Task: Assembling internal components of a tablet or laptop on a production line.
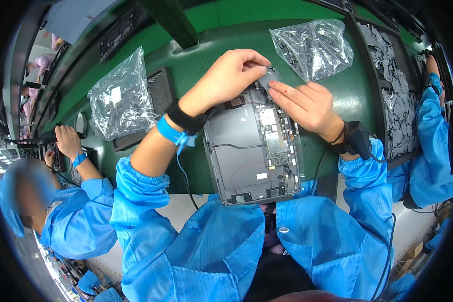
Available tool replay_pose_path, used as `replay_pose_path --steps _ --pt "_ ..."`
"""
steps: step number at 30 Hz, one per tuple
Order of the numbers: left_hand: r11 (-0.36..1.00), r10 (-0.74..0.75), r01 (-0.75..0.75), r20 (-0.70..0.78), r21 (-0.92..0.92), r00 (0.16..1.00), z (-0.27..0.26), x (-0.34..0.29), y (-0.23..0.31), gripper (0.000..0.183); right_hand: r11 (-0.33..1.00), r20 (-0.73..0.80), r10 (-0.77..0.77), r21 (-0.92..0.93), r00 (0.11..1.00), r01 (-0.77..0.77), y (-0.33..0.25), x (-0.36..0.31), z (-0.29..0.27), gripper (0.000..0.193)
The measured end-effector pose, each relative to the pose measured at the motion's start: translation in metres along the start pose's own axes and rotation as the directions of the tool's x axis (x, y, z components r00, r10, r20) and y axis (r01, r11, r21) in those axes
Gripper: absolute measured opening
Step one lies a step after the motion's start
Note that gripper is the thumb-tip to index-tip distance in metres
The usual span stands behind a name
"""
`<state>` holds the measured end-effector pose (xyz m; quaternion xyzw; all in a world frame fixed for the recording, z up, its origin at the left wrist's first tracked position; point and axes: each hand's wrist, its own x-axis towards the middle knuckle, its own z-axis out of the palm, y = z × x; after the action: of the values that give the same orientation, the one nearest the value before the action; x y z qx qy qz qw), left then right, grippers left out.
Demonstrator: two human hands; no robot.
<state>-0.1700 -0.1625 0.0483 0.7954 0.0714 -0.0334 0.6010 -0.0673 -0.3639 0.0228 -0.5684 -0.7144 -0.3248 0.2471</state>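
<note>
A tablet-like device [236, 132] lies with its inside exposed, a circuit board [274, 138] along its right half. At its far edge, my left hand [226, 75] is closed, thumb and forefinger pinching a small flat grey piece [270, 78]. My right hand [307, 104] comes from the right with its first fingers stretched out, their tips against that piece. Its thumb is mostly hidden. Red spots mark its fingers. A black band and a blue strap [172, 132] circle my left wrist; a black strapped unit [356, 141] sits on my right.
A clear bag of dark parts [121, 95] lies on a dark foam tray [161, 88] at left. Another such bag [314, 48] is at the far right of the green table [206, 55]. Beyond it stands a tray of grey parts [395, 110]. Co-workers in blue sit on both sides.
</note>
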Motion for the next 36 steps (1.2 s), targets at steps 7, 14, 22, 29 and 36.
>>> replay_pose_path --steps 7,14,22,29,36 --pt "0.790 0.220 -0.055 -0.199 0.610 0.955 0.006 -0.003 -0.002 0.020 0.986 0.088 0.145 -0.096 0.986 -0.136 -0.006 0.002 0.012 0.022" --pt "0.771 0.200 -0.024 -0.205 0.637 0.958 0.006 0.001 -0.006 0.018 0.977 0.113 0.208 -0.072 0.972 -0.201 -0.013 0.004 0.016 0.021" --pt "0.700 0.311 -0.148 -0.112 0.698 0.944 0.004 0.005 -0.010 0.021 0.969 0.180 0.227 0.053 0.957 -0.240 -0.007 -0.002 0.023 0.017" --pt "0.695 0.308 -0.139 -0.118 0.705 0.944 0.006 0.006 -0.011 0.022 0.946 0.202 0.321 -0.019 0.925 -0.325 -0.014 0.006 0.014 0.020" --pt "0.668 0.328 -0.155 -0.100 0.728 0.940 0.010 0.002 -0.011 0.022 0.971 0.368 0.239 -0.065 0.899 -0.231 -0.010 0.013 0.007 0.016"
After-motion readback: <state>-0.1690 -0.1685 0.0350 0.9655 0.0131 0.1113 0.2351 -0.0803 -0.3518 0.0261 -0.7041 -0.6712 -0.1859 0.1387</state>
